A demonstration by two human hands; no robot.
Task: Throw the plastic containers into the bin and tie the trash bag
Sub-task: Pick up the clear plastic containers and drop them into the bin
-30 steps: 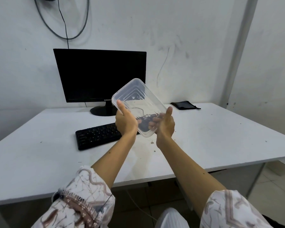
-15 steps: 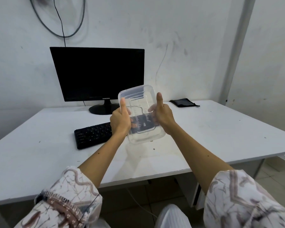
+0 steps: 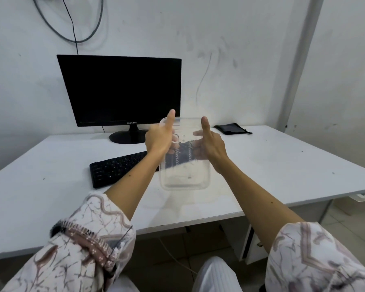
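A clear rectangular plastic container (image 3: 184, 175) hangs in the air above the white desk (image 3: 282, 165), its long side running away from me. My left hand (image 3: 158, 138) grips its left edge with the thumb pointing up. On the opposite edge my right hand (image 3: 211, 144) holds it the same way, fingers curled behind the plastic. No bin or trash bag is in view.
A black monitor (image 3: 122, 91) stands at the back of the desk, with a black keyboard (image 3: 116, 170) in front of it, partly behind my left arm. A small black pouch (image 3: 230, 128) lies at the back right. The desk's front edge runs below my forearms.
Both hands turned the container from a diagonal tilt to a straight, lengthwise hold and drew it a little closer and lower. Both thumbs now point up.
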